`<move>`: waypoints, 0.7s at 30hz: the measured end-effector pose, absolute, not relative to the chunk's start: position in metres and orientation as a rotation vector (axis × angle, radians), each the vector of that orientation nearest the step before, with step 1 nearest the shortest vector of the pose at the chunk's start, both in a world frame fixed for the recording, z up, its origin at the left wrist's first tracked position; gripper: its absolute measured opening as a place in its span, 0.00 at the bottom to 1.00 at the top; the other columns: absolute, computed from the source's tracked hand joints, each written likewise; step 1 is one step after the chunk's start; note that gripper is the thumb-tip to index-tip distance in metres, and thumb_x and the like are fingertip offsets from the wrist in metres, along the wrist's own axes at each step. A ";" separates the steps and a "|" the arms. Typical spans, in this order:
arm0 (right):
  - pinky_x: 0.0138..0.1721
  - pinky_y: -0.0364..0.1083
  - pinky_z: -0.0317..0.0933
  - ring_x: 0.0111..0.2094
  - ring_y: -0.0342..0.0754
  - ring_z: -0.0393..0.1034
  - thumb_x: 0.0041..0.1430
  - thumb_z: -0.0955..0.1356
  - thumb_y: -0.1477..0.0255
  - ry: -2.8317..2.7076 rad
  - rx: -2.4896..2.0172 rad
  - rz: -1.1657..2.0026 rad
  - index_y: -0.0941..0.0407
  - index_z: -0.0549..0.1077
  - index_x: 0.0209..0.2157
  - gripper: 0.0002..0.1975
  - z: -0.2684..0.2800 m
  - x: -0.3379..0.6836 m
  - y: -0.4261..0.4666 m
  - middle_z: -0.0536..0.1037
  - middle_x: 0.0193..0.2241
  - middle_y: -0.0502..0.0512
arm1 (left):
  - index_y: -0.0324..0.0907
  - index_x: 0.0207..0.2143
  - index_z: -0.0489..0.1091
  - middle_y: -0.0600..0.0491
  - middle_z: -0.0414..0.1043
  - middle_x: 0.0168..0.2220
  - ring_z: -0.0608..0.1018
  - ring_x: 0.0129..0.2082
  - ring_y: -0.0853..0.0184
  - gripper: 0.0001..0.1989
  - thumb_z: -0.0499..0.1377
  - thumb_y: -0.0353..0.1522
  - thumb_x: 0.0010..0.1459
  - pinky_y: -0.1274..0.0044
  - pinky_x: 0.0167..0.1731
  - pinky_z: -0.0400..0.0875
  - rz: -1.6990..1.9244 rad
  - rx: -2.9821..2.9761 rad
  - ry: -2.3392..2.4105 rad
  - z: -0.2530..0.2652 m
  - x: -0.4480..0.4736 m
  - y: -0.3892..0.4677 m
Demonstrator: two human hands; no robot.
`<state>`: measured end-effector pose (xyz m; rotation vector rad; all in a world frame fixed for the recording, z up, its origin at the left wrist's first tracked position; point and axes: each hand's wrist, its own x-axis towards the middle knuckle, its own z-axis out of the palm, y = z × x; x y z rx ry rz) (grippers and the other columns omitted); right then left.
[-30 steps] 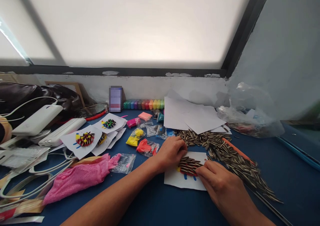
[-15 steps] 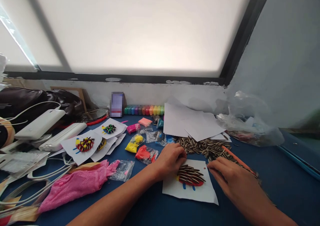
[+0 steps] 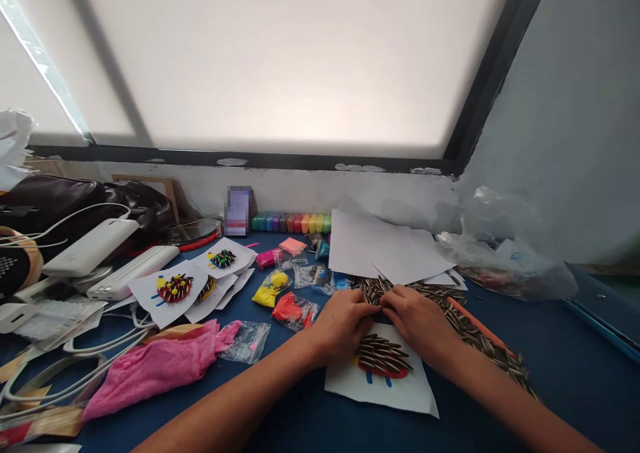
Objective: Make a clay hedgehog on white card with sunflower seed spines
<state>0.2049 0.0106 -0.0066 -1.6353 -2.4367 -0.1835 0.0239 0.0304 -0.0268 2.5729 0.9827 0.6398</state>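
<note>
My left hand rests at the top left of a white paper sheet, its fingers bent and pinched together. My right hand is beside it, with thumb and fingertips closed near my left fingertips. Anything between the fingers is too small or hidden to make out. On the sheet is a hedgehog figure with a red clay body, blue legs, and striped sunflower seeds as spines; my left hand partly covers its yellow end. Just beyond my fingers lies a heap of sunflower seeds, stretching to the right.
Small bags of coloured clay, a pink cloth and finished seed pictures lie to the left. Behind are blank white sheets, a phone and a clear plastic bag. An orange strip lies among the seeds.
My right hand has moved left and away from me, from the sheet's right edge to my left fingertips. My left hand has stayed nearly in place, its fingers shifting slightly.
</note>
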 end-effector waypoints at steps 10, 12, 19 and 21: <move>0.37 0.49 0.63 0.35 0.52 0.70 0.60 0.63 0.81 -2.431 -1.661 -0.230 0.57 0.72 0.30 0.09 -0.007 0.222 0.004 0.74 0.31 0.57 | 0.39 0.45 0.76 0.45 0.72 0.44 0.74 0.41 0.62 0.13 0.56 0.26 0.59 0.71 0.42 0.69 0.748 2.511 0.937 -0.028 0.021 0.028; 0.37 0.48 0.63 0.35 0.51 0.70 0.60 0.62 0.80 -2.425 -1.657 -0.205 0.57 0.73 0.30 0.10 -0.008 0.226 0.001 0.74 0.32 0.57 | 0.39 0.42 0.77 0.46 0.73 0.43 0.75 0.41 0.62 0.13 0.55 0.24 0.59 0.71 0.43 0.69 0.785 2.481 0.901 -0.029 0.021 0.029; 0.38 0.47 0.65 0.38 0.50 0.72 0.64 0.61 0.77 -2.375 -1.659 -0.105 0.56 0.77 0.39 0.13 -0.007 0.234 -0.006 0.75 0.34 0.57 | 0.38 0.41 0.75 0.48 0.74 0.40 0.75 0.40 0.65 0.13 0.52 0.22 0.58 0.74 0.43 0.70 0.918 2.301 0.876 -0.038 0.021 0.034; 0.38 0.47 0.65 0.38 0.51 0.72 0.64 0.62 0.75 -2.363 -1.667 -0.083 0.56 0.77 0.38 0.12 -0.006 0.233 -0.005 0.76 0.35 0.57 | 0.38 0.42 0.75 0.47 0.73 0.40 0.75 0.40 0.64 0.13 0.54 0.23 0.57 0.74 0.42 0.70 0.887 2.295 0.949 -0.037 0.022 0.034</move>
